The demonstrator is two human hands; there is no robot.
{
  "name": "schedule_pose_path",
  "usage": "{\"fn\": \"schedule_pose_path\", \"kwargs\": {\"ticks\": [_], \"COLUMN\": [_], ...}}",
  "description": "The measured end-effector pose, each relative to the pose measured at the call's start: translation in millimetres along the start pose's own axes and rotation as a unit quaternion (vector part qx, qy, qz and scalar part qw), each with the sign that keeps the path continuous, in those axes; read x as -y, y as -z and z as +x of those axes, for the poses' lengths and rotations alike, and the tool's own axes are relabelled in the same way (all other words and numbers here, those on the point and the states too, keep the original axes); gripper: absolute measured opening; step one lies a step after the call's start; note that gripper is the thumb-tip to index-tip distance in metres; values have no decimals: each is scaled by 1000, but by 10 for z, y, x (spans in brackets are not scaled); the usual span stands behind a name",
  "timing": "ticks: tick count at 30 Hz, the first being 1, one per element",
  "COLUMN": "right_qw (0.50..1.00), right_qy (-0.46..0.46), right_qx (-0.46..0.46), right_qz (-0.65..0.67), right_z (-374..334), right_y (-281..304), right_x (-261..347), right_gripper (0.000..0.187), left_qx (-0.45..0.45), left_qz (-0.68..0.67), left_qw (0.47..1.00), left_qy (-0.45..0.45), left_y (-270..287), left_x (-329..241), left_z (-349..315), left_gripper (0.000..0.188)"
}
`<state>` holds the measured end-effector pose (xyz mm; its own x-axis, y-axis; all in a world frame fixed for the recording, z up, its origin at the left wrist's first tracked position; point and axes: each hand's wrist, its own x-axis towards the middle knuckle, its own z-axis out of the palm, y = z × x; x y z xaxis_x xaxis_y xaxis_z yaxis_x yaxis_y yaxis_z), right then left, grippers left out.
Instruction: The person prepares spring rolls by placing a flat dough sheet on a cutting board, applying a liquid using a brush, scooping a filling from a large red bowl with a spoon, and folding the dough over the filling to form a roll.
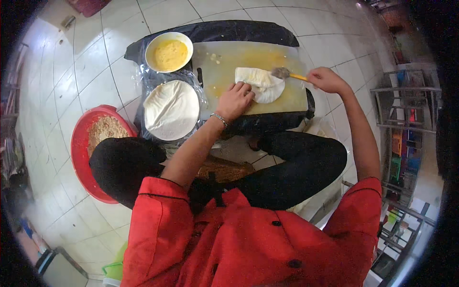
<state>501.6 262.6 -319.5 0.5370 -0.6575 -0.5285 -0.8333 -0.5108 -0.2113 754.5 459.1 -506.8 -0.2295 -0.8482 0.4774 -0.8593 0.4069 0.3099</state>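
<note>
My right hand [329,80] is closed around the yellow handle of a brush [299,77]. The brush's grey-brown bristles touch the right side of a partly folded white dough wrapper [259,78]. My left hand [235,100] has its fingers curled onto the wrapper's left edge, holding it against the cutting board [224,62]. Whatever the fold encloses is hidden. To the left lie round white wrappers [172,110] in a pile on clear plastic. Beyond them stands a white bowl [149,53] of yellow liquid that looks like beaten egg.
A red basin [81,155] with crumbly, pale brown filling sits on the tiled floor by my left knee. Black plastic [234,29] lies under the board. Metal racks [406,110] stand along the right side. My crossed legs border the work area.
</note>
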Motion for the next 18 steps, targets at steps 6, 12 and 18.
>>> {"fn": "schedule_pose_path", "kwargs": {"ticks": [6,12,18], "right_qw": [988,971,932], "right_qy": [15,31,159], "right_qx": [-22,-137,-199], "right_qz": [-152,-192,-258], "right_z": [121,-20,111], "right_y": [-112,47,-246], "right_x": [36,547,741], "right_gripper": [31,24,16], "left_qx": [-2,-16,31], "left_qz": [-4,-5,0], "left_qw": [1000,1000,999], "left_qy": [4,1,9], "left_y": [19,53,31], "left_x": [-62,-23,-40], "left_z": [54,32,51], "left_gripper": [21,22,24]}}
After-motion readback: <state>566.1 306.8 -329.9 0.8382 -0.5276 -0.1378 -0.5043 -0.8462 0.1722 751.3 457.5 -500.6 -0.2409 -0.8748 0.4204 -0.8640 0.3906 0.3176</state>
